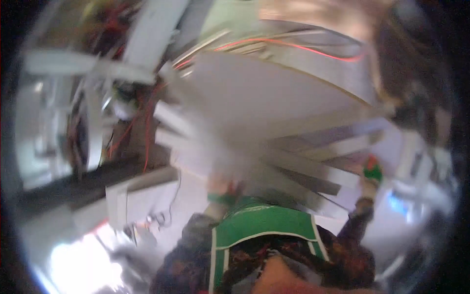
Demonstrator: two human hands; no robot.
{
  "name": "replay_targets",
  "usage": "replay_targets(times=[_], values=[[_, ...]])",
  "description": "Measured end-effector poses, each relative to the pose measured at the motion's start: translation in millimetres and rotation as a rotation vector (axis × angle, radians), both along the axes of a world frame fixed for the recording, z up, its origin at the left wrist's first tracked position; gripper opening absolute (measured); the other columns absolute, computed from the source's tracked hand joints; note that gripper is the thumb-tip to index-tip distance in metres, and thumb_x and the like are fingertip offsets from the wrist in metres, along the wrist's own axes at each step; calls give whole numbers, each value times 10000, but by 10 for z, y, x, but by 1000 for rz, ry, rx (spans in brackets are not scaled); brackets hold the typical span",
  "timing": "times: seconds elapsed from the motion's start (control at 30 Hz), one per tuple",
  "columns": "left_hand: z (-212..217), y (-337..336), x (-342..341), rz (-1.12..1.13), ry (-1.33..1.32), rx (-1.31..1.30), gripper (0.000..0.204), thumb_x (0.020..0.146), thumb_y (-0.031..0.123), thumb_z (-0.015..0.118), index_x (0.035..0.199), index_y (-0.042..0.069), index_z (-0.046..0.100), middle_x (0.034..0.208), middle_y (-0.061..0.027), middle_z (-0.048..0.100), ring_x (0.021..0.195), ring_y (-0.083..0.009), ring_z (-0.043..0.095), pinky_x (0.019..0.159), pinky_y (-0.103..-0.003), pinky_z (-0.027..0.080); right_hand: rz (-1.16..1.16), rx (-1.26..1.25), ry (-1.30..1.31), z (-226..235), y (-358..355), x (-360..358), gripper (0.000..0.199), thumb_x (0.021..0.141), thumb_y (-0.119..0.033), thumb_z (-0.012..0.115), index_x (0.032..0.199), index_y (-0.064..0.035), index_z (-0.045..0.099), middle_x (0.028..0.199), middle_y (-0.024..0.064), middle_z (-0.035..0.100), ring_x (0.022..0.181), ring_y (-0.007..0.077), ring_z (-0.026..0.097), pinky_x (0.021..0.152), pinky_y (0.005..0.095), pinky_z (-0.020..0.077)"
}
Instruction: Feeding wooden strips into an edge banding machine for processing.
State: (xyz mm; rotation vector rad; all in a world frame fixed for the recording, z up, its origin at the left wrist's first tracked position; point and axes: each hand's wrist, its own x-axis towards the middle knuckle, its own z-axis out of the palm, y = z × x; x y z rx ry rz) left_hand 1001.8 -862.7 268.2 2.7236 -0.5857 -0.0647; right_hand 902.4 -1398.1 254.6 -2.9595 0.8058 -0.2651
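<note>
Long pale strips [328, 121] are seen fanned out in the middle of the scene, crossing one another, their shared middle lost in heavy blur; they reach right toward the right hand [370, 172], and more strip ends [172, 120] poke out on the left. Whether they are joined or merely stacked cannot be told. The left hand [220, 189] is placed at the near edge of the fan; whether its fingers are wide, narrow or closed on a strip cannot be told, as all is smeared. The right hand is placed just beside the near right strip ends; green and red are seen on it, but its grip cannot be told either. For good handling, long pieces like these should probably be supported at two well-separated points, lifted rather than dragged, and squared up before being let go, since crossed strips could easily slide or scrape. Under and beyond them a broad pale panel [274, 88] is seen, brown-edged on its far side; its face should be kept from scratches. Farther out, an orange-red cord [303, 45] is stretched past the far edge; snagging should be avoided. Nearest, a green apron [267, 224] is worn.
</note>
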Motion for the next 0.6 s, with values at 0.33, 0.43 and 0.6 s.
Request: replay_targets(times=[0.33, 0.43, 0.6], values=[[-895, -329, 198, 32, -231, -95, 593, 922, 357, 629, 1473, 155, 539, 1606, -165, 419, 1431, -385, 454, 1034, -517, 518, 380, 837, 313, -777, -48, 2003, 374, 1014, -456, 607, 846, -123, 613, 735, 23, 540, 686, 149, 473, 624, 349, 366], [-366, -378, 408, -124, -215, -111, 619, 883, 314, 616, 1479, 166, 533, 1604, -178, 420, 1477, -376, 416, 1092, -484, 498, 222, 1314, 418, -684, 150, 1991, 510, 1023, -504, 616, 681, -126, 594, 588, -28, 469, 510, 85, 403, 485, 291, 316], [-309, 95, 551, -283, -124, -467, 566, 891, 254, 601, 1439, 121, 558, 1531, -201, 498, 1396, -387, 503, 1118, -487, 471, -225, 440, 695, -74, 611, 1595, 397, 1019, -329, 569, 1363, -142, 638, 1231, 155, 703, 1215, 319, 638, 1031, 459, 496]])
